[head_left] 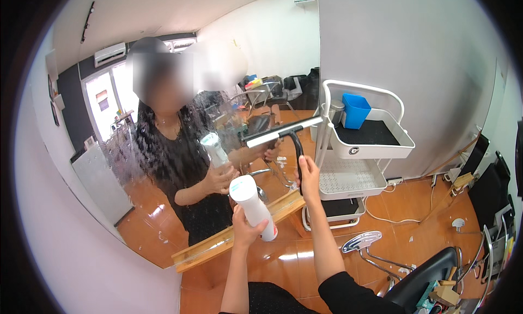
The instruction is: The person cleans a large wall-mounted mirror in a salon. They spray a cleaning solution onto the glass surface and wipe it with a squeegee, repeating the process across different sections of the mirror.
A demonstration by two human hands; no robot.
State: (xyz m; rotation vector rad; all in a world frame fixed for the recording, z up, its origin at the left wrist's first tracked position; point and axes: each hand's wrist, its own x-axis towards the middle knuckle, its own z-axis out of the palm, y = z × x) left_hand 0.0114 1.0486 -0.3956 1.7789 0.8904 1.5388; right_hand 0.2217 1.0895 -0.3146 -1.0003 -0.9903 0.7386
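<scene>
Left grip (249, 230) clasps a white bottle (255, 207), thumb on its right side and fingers wrapped round the left. This bottle leans, its round top tipped up and to the left, in front of a wooden ledge (207, 251). Right grip (309, 177) is closed around the black handle of a squeegee (284, 132), whose long blade sits above and slopes upward to the right, across the lower right part of a large mirror (267, 58). Whether the blade touches the glass I cannot tell. Wet streaks and droplets cover the mirror's left and middle, and in it appear a person in a dark top, the bottle, a wall-mounted air conditioner (110, 54) and a bright window (102, 98). The ledge runs along the mirror's lower edge. Just right of the squeegee stands a white cart (376, 149) with 3 tiers; its top tier carries a blue bin (355, 111), a metal canister (335, 113) and a black mat (377, 133). Behind it is a grey wall (425, 63). A white cable (389, 219) curls over the shiny orange-brown floor (327, 255) beside the cart. At lower right are a metal footrest (362, 241), a black chair (427, 278) and small boxes (445, 295).
</scene>
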